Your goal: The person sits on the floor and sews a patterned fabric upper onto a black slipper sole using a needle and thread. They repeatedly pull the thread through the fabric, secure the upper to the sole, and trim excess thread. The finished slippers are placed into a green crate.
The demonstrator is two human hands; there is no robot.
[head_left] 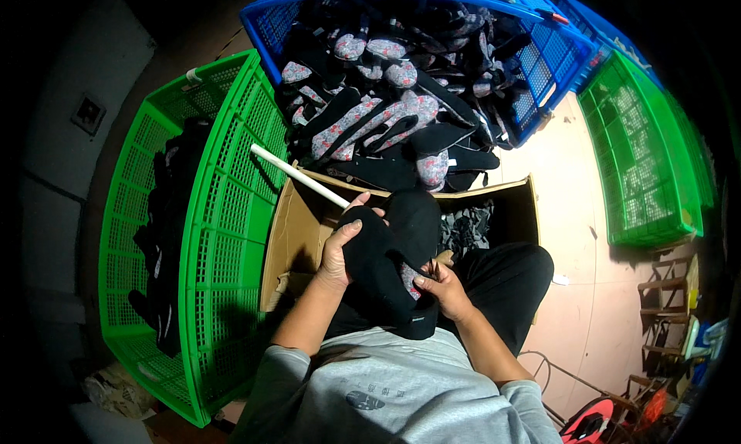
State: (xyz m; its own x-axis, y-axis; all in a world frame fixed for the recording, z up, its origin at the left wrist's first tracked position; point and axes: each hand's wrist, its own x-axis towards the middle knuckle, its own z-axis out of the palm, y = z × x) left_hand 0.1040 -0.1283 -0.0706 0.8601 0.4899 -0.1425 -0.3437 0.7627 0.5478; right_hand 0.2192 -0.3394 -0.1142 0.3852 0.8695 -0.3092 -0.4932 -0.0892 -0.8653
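Green crate [219,228] blocks left; room right, over floor [567,212].

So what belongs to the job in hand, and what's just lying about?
Likely part:
Black fabric item held by left hand and right hand
Patterned black pieces in the blue crate
White rod beside the left hand

Likely lying about:
Pale scrap on the floor
Red round thing, lower right

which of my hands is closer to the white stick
Left. Your left hand is beside the lower end of the white stick; your right hand is farther off, down and to the right, at the black fabric item.
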